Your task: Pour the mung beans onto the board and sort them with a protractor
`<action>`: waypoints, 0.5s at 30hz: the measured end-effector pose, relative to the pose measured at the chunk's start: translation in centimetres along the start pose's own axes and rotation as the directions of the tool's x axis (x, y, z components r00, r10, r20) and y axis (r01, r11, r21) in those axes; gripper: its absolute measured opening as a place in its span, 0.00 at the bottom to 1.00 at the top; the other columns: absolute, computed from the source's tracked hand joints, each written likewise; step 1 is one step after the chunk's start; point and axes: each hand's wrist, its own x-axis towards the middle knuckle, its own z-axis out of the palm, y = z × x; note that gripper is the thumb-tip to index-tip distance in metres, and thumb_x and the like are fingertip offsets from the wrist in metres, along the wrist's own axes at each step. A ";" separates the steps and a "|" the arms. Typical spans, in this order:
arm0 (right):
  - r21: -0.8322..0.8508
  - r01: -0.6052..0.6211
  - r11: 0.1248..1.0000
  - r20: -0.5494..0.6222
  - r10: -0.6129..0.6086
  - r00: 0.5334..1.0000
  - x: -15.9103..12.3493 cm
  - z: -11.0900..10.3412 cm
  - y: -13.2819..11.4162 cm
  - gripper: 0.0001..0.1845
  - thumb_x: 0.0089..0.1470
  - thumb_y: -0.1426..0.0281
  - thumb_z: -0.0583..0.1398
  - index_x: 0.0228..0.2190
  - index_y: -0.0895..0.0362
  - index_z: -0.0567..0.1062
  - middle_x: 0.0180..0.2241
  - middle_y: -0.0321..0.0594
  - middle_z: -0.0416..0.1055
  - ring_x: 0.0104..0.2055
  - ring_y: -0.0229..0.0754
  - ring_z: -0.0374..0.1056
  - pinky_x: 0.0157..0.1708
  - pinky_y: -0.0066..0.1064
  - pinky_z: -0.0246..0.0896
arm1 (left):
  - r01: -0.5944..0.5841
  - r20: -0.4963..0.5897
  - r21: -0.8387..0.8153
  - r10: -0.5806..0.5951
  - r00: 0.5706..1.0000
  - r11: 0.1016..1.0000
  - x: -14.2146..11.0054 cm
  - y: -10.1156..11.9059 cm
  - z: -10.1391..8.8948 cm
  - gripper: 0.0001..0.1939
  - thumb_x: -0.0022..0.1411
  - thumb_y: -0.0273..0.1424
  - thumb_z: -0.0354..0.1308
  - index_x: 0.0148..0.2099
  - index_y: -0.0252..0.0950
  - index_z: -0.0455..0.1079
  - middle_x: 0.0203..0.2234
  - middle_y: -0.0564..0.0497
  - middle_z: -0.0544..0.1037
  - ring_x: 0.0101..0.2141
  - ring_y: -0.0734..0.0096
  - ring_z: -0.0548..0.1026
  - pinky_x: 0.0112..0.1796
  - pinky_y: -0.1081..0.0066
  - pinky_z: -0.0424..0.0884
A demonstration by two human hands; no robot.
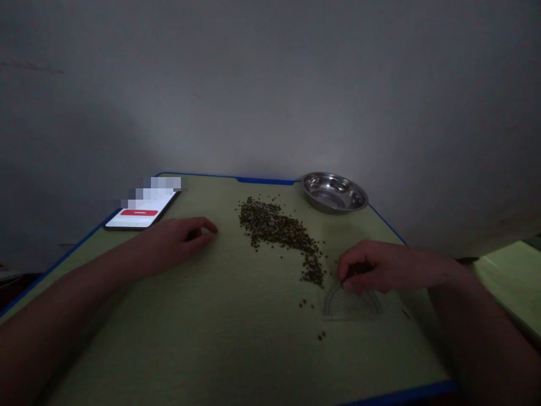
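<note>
In the head view, we see our right hand (376,268) with thumb and index finger brought together at the rounded edge of a clear protractor (353,307), apparently to steady or shift it on the table (190,338). Whether the fingertips actually grip it, we cannot tell. Our left hand (180,239) lies near the phone (139,208), fingers loosely curled, thumb apart from them and holding nothing visible; it probably rests there to stay out of the way. The pile of small greenish seeds (274,228) lies between our hands, trailing towards the protractor, perhaps spread so that they can be reached singly. The metal bowl (333,194) stands beyond them by the far edge, presumably within easy reach.

The dim light blurs the seeds' kind and the protractor's markings; our curled right fingers hide their undersides, and the phone's upper screen is pixelated.
</note>
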 end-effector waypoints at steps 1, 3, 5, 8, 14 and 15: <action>0.011 -0.019 1.000 0.022 0.019 1.000 0.0 0.2 -0.1 0.10 0.54 0.64 0.59 0.32 0.58 0.75 0.23 0.32 0.66 0.21 0.32 0.59 0.19 0.23 0.55 | 0.015 0.009 0.000 -0.015 1.000 1.000 0.0 0.0 0.0 0.23 0.64 0.46 0.44 0.50 0.38 0.70 0.34 0.48 0.79 0.30 0.67 0.74 0.31 0.68 0.64; 0.025 -0.048 0.999 0.046 0.047 0.998 0.1 0.5 -0.3 0.09 0.53 0.65 0.60 0.32 0.58 0.76 0.23 0.32 0.66 0.20 0.31 0.59 0.19 0.23 0.55 | 0.045 0.031 -0.001 -0.045 0.998 0.999 0.1 0.1 -0.1 0.24 0.63 0.46 0.44 0.51 0.39 0.70 0.34 0.48 0.79 0.31 0.65 0.74 0.32 0.68 0.65; 0.030 -0.064 0.998 0.058 0.062 0.996 0.1 0.6 -0.5 0.08 0.52 0.66 0.60 0.32 0.58 0.76 0.23 0.31 0.66 0.20 0.31 0.59 0.19 0.22 0.55 | 0.054 0.029 -0.009 -0.053 0.998 0.999 0.2 0.2 -0.1 0.23 0.62 0.46 0.45 0.50 0.40 0.71 0.33 0.48 0.79 0.30 0.64 0.75 0.31 0.67 0.65; 0.047 -0.076 0.996 0.060 0.073 0.995 0.0 0.5 -0.6 0.07 0.53 0.67 0.59 0.32 0.57 0.75 0.22 0.31 0.66 0.19 0.31 0.59 0.18 0.22 0.54 | 0.066 0.029 -0.021 -0.066 0.997 0.998 0.2 0.3 -0.1 0.23 0.60 0.46 0.46 0.49 0.40 0.72 0.30 0.47 0.78 0.28 0.63 0.74 0.29 0.67 0.64; -0.038 -0.051 0.998 -0.027 0.050 0.998 -1.1 2.9 -1.3 0.07 0.55 0.67 0.58 0.29 0.57 0.74 0.23 0.31 0.65 0.21 0.32 0.60 0.19 0.23 0.54 | 0.055 0.013 0.005 -0.055 0.998 0.998 0.3 0.3 0.0 0.23 0.60 0.46 0.46 0.49 0.40 0.72 0.29 0.47 0.78 0.27 0.64 0.74 0.29 0.67 0.64; -0.074 -0.043 0.996 -0.049 0.040 0.998 -1.3 3.6 -1.6 0.08 0.56 0.68 0.57 0.28 0.57 0.74 0.22 0.31 0.65 0.22 0.33 0.60 0.20 0.23 0.53 | 0.051 0.010 0.013 -0.051 0.999 0.999 0.3 0.3 0.1 0.23 0.60 0.45 0.46 0.49 0.40 0.72 0.29 0.47 0.78 0.27 0.64 0.74 0.28 0.67 0.63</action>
